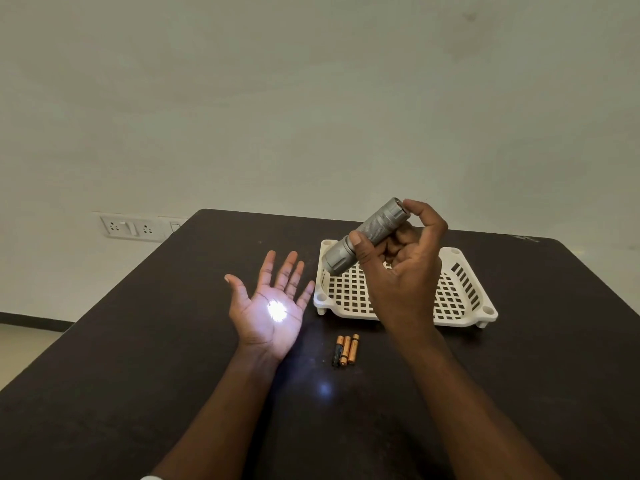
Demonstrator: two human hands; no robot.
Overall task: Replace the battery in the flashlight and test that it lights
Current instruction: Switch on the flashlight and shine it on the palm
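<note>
- Fingers [394, 252] of my right hand [403, 271] curl round the gray flashlight [367, 235], thumb on the barrel near the head, forefinger hooked over the tail cap at the far end.
- Fingers of my left hand [272, 303] are spread wide, palm up and holding nothing, above the dark table [138, 341], to the left of the flashlight.
- I have the flashlight raised over the white basket [460, 299], tilted with its head down and to the left, aimed at that open palm.
- A bright white spot sits on the palm, so I judge the lamp is lit and the test is passing.
- Three small batteries [346, 349] lie side by side on the table, just near of the basket; I cannot tell whether they are the old ones.
- By my reading the swap is done; only switching off and setting the flashlight down may remain.
</note>
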